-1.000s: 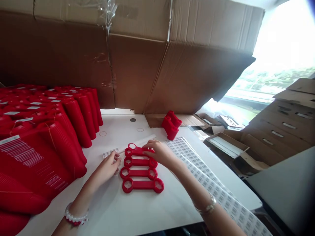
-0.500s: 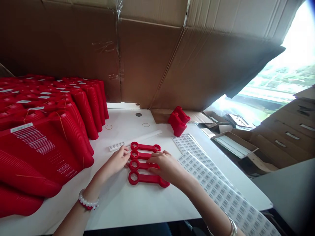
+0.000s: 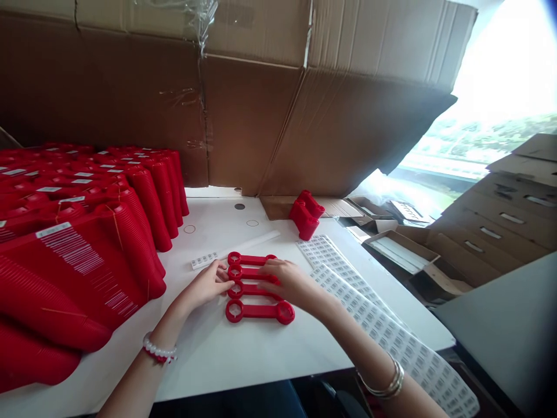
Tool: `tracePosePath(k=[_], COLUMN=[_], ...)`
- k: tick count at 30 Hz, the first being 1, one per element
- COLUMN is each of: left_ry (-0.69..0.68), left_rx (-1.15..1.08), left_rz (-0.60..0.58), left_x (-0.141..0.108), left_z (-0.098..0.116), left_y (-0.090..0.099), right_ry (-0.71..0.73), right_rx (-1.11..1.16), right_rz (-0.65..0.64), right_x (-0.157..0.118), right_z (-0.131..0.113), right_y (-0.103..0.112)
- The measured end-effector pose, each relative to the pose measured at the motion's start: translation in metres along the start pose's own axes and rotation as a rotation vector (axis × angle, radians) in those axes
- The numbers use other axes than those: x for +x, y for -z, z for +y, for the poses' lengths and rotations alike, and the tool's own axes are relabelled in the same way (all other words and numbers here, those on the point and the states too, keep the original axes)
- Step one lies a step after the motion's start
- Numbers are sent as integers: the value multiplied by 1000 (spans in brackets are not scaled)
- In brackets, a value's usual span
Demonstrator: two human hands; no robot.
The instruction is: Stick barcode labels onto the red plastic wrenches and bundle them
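Observation:
Several red plastic bars [image 3: 260,312], each with a ring at its ends, lie side by side in a column on the white table [image 3: 209,354]. At their left rings is my left hand [image 3: 212,283], its thumb and finger bent around the ring of the second bar from the back. My right hand [image 3: 289,283] reaches over the right part of the middle bars, thumb and fingers on either side of that second bar and hiding its right end. The nearest bar lies untouched. Just behind my left hand is a small strip of printed labels [image 3: 203,260].
A large stack of red ribbed pieces with barcode labels [image 3: 130,232] fills the left side. Label sheets [image 3: 383,325] lie to the right. A red part [image 3: 307,215] stands at the back, before a cardboard wall [image 3: 243,128]. Cardboard boxes [image 3: 491,220] stand at the far right.
My left thumb has come forward onto the ring ends. My right hand has shifted slightly back along the bars. The camera view has turned a little to the right.

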State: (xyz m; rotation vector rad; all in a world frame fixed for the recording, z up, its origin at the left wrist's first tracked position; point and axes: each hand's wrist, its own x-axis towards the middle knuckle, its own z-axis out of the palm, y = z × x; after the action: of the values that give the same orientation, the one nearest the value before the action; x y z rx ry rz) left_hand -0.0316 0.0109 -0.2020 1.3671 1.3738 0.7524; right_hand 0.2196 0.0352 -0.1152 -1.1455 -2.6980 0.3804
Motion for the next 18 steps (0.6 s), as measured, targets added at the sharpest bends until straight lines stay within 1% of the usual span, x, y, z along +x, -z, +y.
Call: tracePosePath(k=[2,4,8,11,13,15,18], left_ry=[-8,-15,-12,-8,-6,0,17], left_rx=[4,5,5,9,11,14,34], left_rz=[-6,-6,-6,6,15,22,39], left_x=[0,-1,-3,-4,-3,-3,-4], left_z=[0,0,3,5,6,7,8], left_y=[0,1,0,-2,-2,-2,3], right_ry=[-27,-32,-1,1,-5,-28,-126], right_rx=[-7,-18,-25,-27,-18,3,43], right_rz=[-5,-38,-129,-151,-143,-106,-6], right_x=[4,9,19,25,26,23,5], right_z=[6,12,19,20,20,20,21], right_y=[8,12,5,-3,-2,5,20])
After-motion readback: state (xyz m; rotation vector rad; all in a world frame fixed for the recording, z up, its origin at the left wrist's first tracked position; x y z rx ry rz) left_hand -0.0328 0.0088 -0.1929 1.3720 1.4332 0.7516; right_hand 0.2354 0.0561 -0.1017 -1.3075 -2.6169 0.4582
